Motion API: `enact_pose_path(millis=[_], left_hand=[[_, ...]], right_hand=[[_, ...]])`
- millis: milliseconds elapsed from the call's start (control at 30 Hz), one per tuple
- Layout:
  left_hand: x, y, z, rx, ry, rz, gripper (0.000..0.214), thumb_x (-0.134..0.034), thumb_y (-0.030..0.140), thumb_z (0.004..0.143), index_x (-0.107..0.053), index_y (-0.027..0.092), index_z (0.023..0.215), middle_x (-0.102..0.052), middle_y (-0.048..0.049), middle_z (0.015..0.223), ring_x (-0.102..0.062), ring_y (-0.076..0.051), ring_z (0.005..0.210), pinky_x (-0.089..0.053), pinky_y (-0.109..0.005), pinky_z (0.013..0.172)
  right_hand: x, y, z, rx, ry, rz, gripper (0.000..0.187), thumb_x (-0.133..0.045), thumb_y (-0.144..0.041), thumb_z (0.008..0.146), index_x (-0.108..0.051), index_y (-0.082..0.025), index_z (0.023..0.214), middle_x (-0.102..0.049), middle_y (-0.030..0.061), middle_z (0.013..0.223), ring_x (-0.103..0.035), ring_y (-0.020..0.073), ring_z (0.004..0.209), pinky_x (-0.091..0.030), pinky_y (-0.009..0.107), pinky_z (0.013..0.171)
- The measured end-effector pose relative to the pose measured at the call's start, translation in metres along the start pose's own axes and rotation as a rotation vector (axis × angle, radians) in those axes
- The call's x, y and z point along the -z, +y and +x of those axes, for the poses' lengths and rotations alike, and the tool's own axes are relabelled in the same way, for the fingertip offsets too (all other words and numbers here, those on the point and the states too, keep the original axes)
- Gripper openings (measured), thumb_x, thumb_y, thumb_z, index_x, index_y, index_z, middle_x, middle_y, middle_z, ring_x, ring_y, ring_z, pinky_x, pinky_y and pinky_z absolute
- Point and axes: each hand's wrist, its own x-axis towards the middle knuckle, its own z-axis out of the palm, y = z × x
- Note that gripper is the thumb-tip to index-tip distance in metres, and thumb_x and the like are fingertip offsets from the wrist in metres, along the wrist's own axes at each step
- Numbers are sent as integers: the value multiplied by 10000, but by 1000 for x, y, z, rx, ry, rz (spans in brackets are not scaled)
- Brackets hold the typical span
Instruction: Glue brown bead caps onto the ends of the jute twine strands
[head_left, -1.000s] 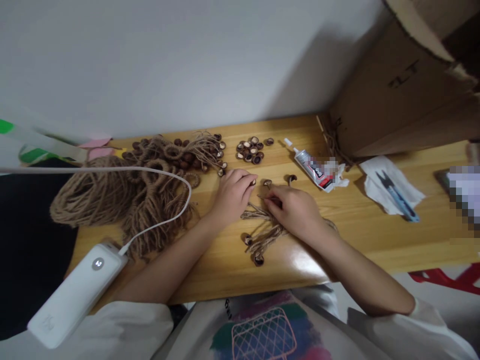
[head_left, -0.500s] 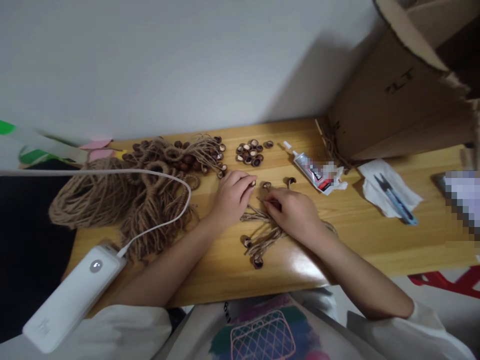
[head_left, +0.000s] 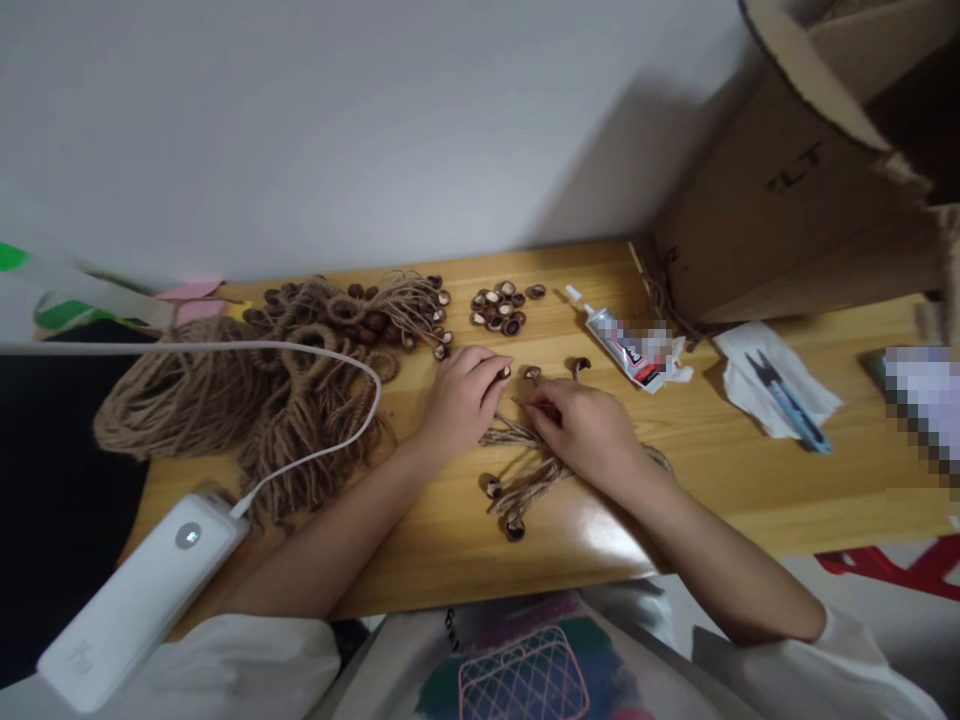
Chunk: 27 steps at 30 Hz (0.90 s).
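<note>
My left hand [head_left: 465, 395] is closed, pinching a small brown nutshell [head_left: 505, 372] with a pale inside at its fingertips. Just to the right, my right hand [head_left: 585, 415] pinches the end of a thin twine strand [head_left: 517, 401], apart from the shell. Beneath my right hand lies a bundle of jute twine [head_left: 529, 485] on the wooden table [head_left: 435, 540]. Shells sit at the bundle's strand ends: one by my right knuckles [head_left: 532, 372], a curved one [head_left: 581, 366] farther right, and two nearer me, including a dark shell [head_left: 514, 530].
A cluster of nutshells [head_left: 499, 308] lies at the back, beside a glue tube [head_left: 622, 345]. Blue thread snips [head_left: 791, 400] rest on tissue [head_left: 739, 380]. A cardboard box [head_left: 787, 220] stands right. Coiled twine [head_left: 180, 390] and a cabled white power bank [head_left: 142, 600] are left.
Both hands hold nearly the same pose, the shell and strand still between the fingers. The whole view has shifted very slightly.
</note>
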Motion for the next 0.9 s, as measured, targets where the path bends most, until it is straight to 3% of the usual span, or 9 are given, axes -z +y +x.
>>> enact_pose_path(millis=[600, 900], left_hand=[[0, 2, -1, -36, 32, -17, 224, -504, 159, 913, -621, 93, 1091, -623, -104, 971, -580, -202, 922, -502, -344, 824], [0, 2, -1, -23, 12, -22, 205, -495, 187, 923, -617, 143, 1082, -622, -85, 970, -577, -192, 922, -496, -343, 823]], right_hand=[[3, -1, 0, -9, -31, 3, 132, -526, -238, 907, -632, -179, 959, -678, 50, 990, -636, 205, 880, -376, 270, 693], [3, -1, -1, -11, -29, 1, 138, -519, -246, 911, -635, -183, 951, -681, 50, 994, -639, 202, 878, -377, 270, 687]])
